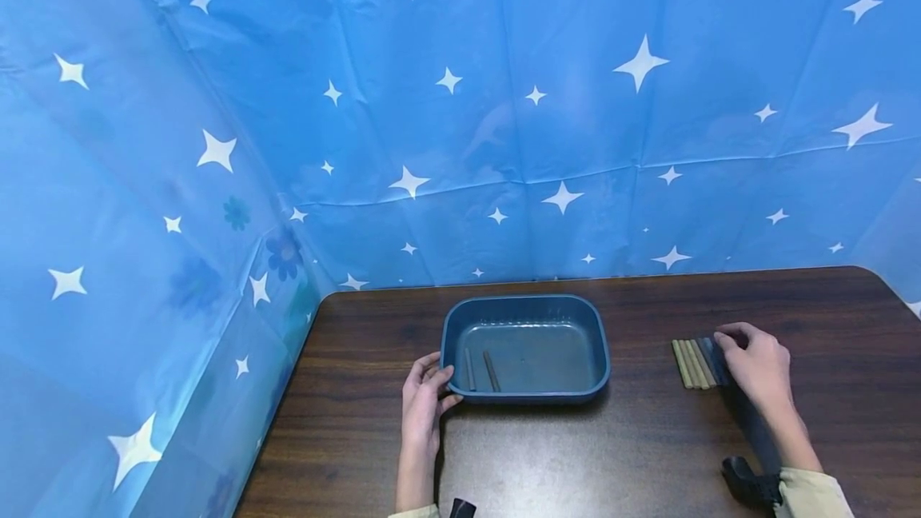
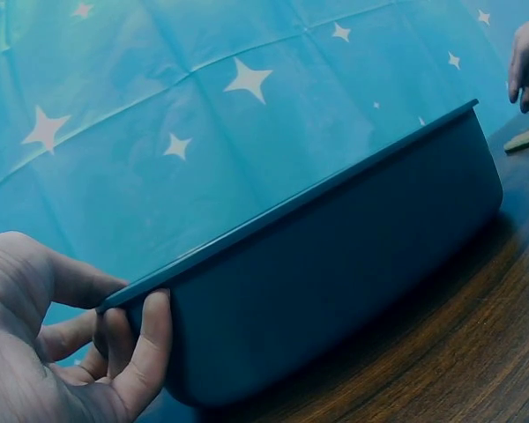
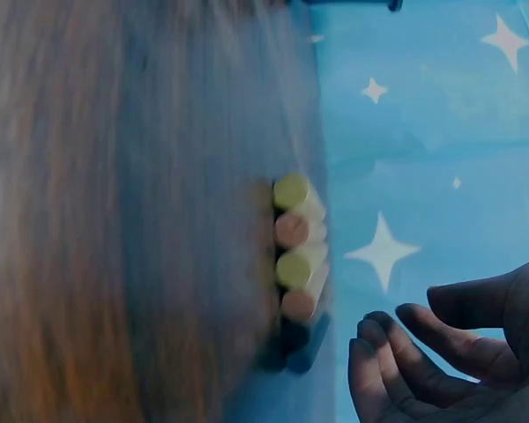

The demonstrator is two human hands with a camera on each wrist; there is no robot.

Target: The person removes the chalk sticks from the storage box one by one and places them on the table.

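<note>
My left hand [image 1: 420, 402] holds the left front corner of a blue plastic basin [image 1: 532, 398]. In the left wrist view the thumb and fingers pinch its rim [image 2: 282, 211]. Two thin sticks [image 1: 491, 371] lie inside on the left, one greyish and one brown. My right hand [image 1: 755, 366] is at the right end of a row of short round sticks [image 1: 693, 364], yellowish on the left and dark blue [image 1: 709, 358] on the right. The right wrist view shows its fingers [image 3: 458, 352] loosely bent, with nothing between them, apart from the sticks' round ends [image 3: 291, 231].
Both things stand on a dark wood-grain table [image 1: 345, 406] with rounded back corners. A blue cloth [image 1: 475, 134] with white stars hangs behind it and along the left side. Black wrist gear [image 1: 748, 482] sits near the right sleeve.
</note>
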